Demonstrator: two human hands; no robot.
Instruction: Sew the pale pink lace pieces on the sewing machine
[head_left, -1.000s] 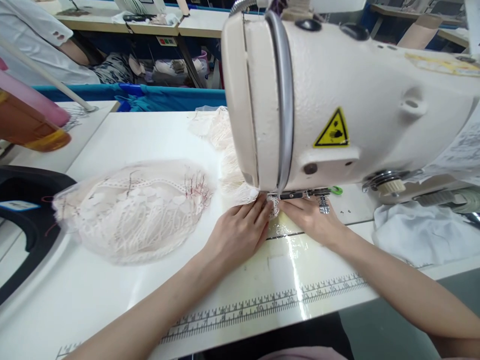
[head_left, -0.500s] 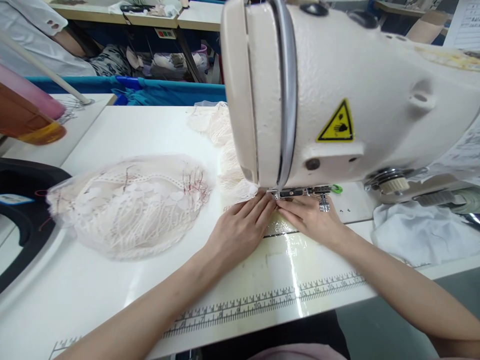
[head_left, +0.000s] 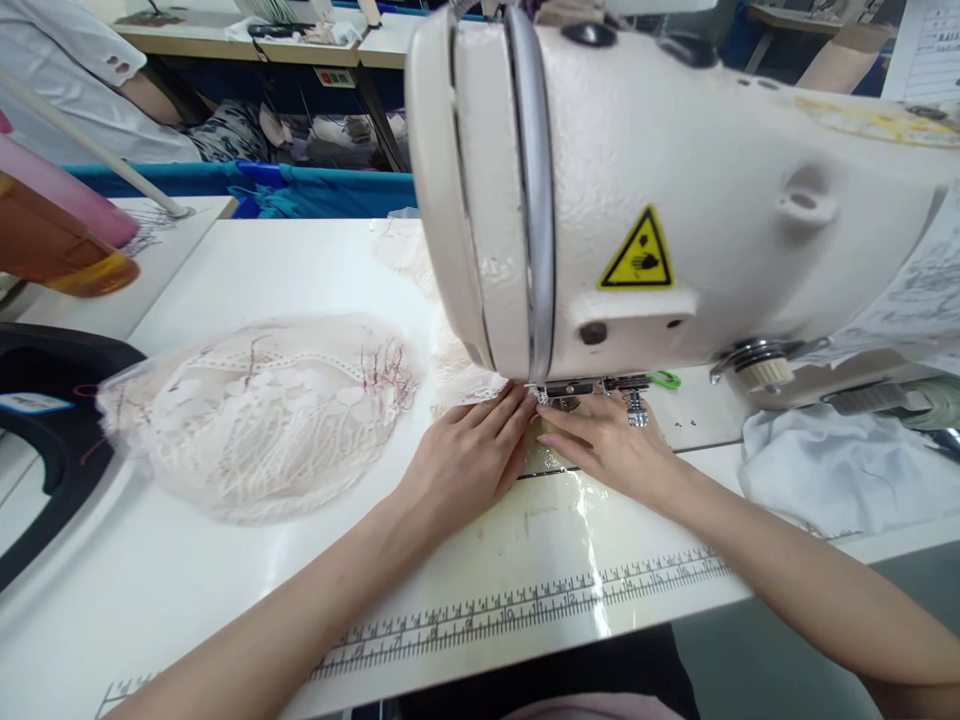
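Under the head of a sewing machine (head_left: 495, 220), both my hands are at the needle area. My left hand (head_left: 469, 445) lies flat with fingers stretched forward, pressing the edge of a cream lace piece (head_left: 465, 385) just left of the presser foot. My right hand (head_left: 615, 440) is on the other side, its fingers extended and thumb apart, fingertips close to the foot and partly hidden by the metal attachment (head_left: 577, 388). Any fabric beneath the right fingertips is too small to make out. Left of my hands lies a stack of lace cups (head_left: 262, 420) with loose red threads.
A printed ruler (head_left: 525, 605) runs along the table's front edge. White cloth (head_left: 817, 470) lies to the right, and a small green object (head_left: 664, 380) sits behind my right hand. At left are a black curved object (head_left: 45, 430) and thread cones (head_left: 67, 240). A person's sleeve (head_left: 82, 40) shows beyond.
The view has shifted, so the machine appears farther left. My right thumb and fingers are spread slightly wider. My left hand stays flat on the lace beside the foot.
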